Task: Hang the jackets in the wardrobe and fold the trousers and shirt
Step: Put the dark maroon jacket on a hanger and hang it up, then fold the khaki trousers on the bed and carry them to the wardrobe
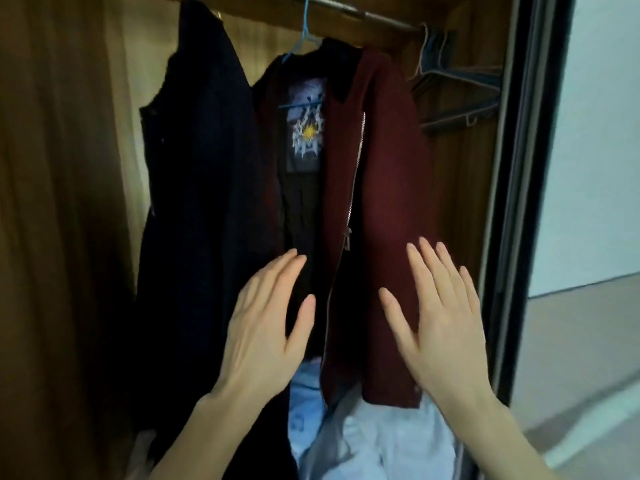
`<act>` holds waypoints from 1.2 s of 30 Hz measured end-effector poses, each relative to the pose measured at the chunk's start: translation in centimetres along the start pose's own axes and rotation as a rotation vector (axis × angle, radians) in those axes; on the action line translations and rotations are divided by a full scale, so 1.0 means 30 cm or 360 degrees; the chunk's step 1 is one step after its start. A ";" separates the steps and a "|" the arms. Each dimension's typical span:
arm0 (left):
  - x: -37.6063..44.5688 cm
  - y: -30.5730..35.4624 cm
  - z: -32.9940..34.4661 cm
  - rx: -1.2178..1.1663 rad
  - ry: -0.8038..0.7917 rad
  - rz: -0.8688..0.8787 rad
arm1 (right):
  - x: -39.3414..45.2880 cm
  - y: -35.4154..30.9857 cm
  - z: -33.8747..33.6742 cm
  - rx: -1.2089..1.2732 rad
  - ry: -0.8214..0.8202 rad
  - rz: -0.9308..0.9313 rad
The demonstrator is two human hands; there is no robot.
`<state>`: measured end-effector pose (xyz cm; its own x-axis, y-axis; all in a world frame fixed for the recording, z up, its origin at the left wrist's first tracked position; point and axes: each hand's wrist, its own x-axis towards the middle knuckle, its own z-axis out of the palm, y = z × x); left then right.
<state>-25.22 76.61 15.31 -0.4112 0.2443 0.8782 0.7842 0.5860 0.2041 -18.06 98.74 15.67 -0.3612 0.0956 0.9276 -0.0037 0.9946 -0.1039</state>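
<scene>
A maroon zip jacket hangs unzipped on a blue hanger from the wardrobe rail. Its dark lining shows a printed label. To its left hangs a dark navy jacket. My left hand is raised in front of the maroon jacket's left panel, fingers straight and holding nothing. My right hand is spread flat before the right panel, also holding nothing. Whether either palm touches the cloth I cannot tell.
Several bare hangers hang at the rail's right end. Pale blue-white cloth lies heaped on the wardrobe floor under the jackets. A dark door frame borders the right side, with a wooden panel on the left.
</scene>
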 end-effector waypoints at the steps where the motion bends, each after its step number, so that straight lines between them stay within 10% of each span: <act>1: -0.041 0.011 -0.003 -0.0022 -0.0007 0.0002 | -0.043 -0.001 -0.032 -0.0008 -0.0015 0.0015; 15: -0.224 0.361 0.056 -0.0507 -0.0020 0.0166 | -0.372 0.079 -0.494 -0.0152 -0.0067 0.0337; 36: -0.581 1.503 0.425 -0.1178 -0.0552 0.0752 | -0.965 0.544 -1.536 -0.1206 -0.0114 0.0946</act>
<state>11.36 108.63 3.68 0.0031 0.6172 0.7868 0.9518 -0.2432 0.1871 35.29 114.11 3.67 -0.1660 0.6140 0.7717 0.7919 0.5493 -0.2667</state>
